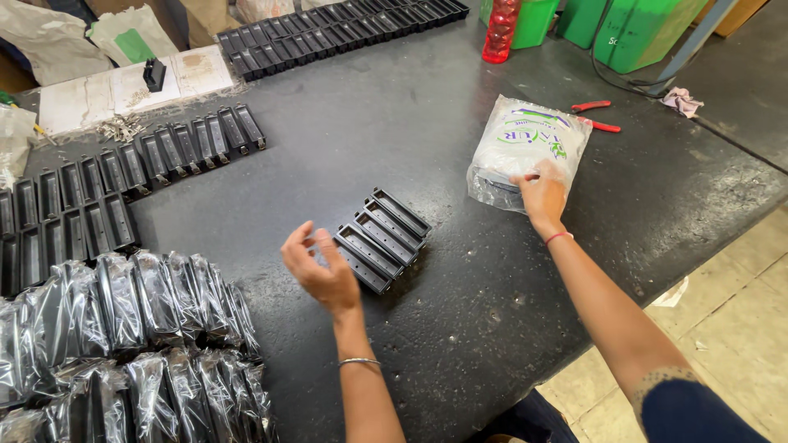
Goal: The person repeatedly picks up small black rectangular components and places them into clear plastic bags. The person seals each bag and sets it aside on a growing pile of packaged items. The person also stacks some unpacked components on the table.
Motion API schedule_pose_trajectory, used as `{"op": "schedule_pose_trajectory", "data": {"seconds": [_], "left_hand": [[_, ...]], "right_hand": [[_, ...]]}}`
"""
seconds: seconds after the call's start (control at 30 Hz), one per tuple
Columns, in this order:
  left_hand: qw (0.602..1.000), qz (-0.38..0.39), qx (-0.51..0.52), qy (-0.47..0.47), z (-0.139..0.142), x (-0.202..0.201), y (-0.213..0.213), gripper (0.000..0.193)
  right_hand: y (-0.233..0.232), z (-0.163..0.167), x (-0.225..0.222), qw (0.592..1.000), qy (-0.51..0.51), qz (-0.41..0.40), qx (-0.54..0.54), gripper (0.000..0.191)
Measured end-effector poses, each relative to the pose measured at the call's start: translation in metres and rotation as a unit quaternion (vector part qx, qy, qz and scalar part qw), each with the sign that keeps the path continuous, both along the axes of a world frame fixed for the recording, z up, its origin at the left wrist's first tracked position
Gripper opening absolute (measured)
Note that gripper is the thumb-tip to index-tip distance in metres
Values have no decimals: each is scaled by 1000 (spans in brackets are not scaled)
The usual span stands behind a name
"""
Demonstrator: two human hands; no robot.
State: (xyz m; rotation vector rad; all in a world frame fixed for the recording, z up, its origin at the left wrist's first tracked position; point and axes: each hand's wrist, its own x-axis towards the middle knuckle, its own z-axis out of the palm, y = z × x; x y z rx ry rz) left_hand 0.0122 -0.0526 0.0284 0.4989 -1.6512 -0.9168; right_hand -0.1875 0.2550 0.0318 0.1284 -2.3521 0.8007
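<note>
Centrally, a short row of black plastic trays (382, 239) lay side by side on the dark table (460, 328), and the left hand (318, 269) hovered at the near end of that row, fingers loosely curled and apart, holding nothing that could be made out. Further right, the right hand (543, 194) pressed its fingers into the open end of a white plastic bag (525, 148), pinching its edge. Beyond the bag lay red-handled pliers (596, 116). To the left, more black trays (131, 176) stood in long rows, and near the front edge sat a stack of trays wrapped in clear film (131, 328). A red bottle (501, 29) and green bins (632, 29) stood at the far side.
</note>
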Motion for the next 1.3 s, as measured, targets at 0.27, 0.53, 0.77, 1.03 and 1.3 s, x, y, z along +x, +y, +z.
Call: {"op": "schedule_pose_trajectory", "data": {"seconds": [0.27, 0.53, 0.77, 1.03, 1.3], "left_hand": [[934, -345, -45, -77, 8, -2, 101, 26], [807, -551, 144, -156, -41, -23, 151, 48], [828, -513, 125, -190, -49, -26, 149, 52], [888, -437, -108, -93, -28, -8, 146, 50], [828, -516, 217, 23, -16, -10, 146, 34]], "right_hand": [[2, -28, 34, 988, -51, 128, -67, 21], [0, -35, 87, 974, -126, 187, -11, 15], [7, -39, 108, 918, -241, 312, -24, 17], [40, -19, 71, 940, -300, 137, -92, 20], [40, -63, 58, 934, -225, 232, -154, 27]]}}
